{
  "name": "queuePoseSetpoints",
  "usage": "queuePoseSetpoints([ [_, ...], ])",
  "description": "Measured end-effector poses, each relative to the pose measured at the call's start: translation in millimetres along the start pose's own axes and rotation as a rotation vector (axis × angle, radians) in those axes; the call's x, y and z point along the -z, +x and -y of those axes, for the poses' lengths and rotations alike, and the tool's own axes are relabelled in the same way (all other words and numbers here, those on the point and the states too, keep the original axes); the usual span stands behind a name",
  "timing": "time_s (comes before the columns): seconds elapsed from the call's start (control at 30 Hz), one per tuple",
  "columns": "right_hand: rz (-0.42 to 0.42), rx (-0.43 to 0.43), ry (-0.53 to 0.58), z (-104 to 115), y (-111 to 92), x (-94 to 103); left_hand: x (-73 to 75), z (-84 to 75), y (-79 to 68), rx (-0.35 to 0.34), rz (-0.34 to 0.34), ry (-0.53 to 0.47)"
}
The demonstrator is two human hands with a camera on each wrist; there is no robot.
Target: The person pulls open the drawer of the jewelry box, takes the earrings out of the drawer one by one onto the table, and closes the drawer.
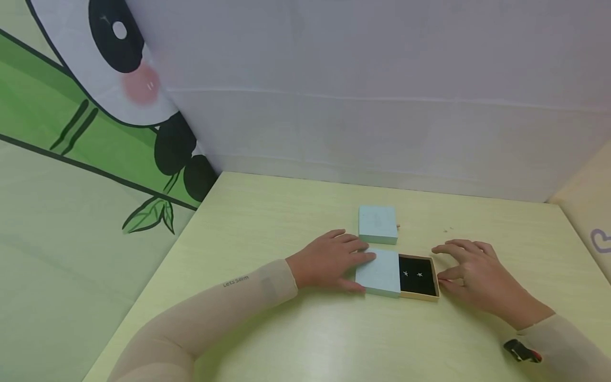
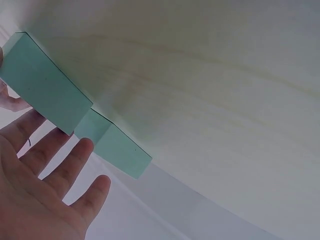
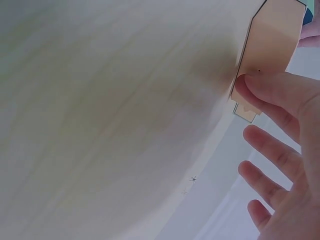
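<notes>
A light-blue jewelry box (image 1: 377,271) lies on the table with its drawer (image 1: 419,298) slid partly out to the right. Two small silver star earrings (image 1: 419,275) sit on the black pad inside. My left hand (image 1: 331,261) holds the box's sleeve at its left end, thumb at the near edge and fingers over the top and far side. At the drawer's outer end, my right hand (image 1: 479,276) pinches the edge between thumb and index finger. The right wrist view shows that thumb against the tan drawer front (image 3: 272,42), other fingers spread apart.
A second light-blue box (image 1: 377,223), closed, with a small tab on its right side, stands just behind the first. Tiny star-shaped pieces (image 3: 193,179) lie loose on the table behind my right hand. A white curtain (image 1: 382,132) hangs along the table's far edge.
</notes>
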State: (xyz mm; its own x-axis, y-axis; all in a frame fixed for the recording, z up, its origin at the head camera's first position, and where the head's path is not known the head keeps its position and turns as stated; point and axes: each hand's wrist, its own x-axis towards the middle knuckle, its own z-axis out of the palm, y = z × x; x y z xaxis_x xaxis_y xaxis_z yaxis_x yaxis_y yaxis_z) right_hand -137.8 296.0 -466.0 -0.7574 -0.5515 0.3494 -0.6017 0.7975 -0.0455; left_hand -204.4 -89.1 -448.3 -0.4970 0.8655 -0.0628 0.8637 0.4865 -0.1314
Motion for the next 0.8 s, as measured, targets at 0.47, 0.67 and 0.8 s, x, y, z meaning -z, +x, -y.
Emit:
queuePoseSetpoints([
  [0.47, 0.061, -0.086, -0.012, 0.5, 2.5, 12.6, 2.4, -0.3, -3.1, 0.0, -0.018, -0.013],
  [0.67, 0.062, -0.094, -0.024, -1.3, 8.8, 26.2, 0.6, 0.2, -3.4, -0.004, -0.021, -0.008],
  [0.8, 0.041, -0.065, -0.023, 0.4, 14.6, 32.1, 0.3, 0.1, -3.2, -0.001, -0.011, -0.01],
])
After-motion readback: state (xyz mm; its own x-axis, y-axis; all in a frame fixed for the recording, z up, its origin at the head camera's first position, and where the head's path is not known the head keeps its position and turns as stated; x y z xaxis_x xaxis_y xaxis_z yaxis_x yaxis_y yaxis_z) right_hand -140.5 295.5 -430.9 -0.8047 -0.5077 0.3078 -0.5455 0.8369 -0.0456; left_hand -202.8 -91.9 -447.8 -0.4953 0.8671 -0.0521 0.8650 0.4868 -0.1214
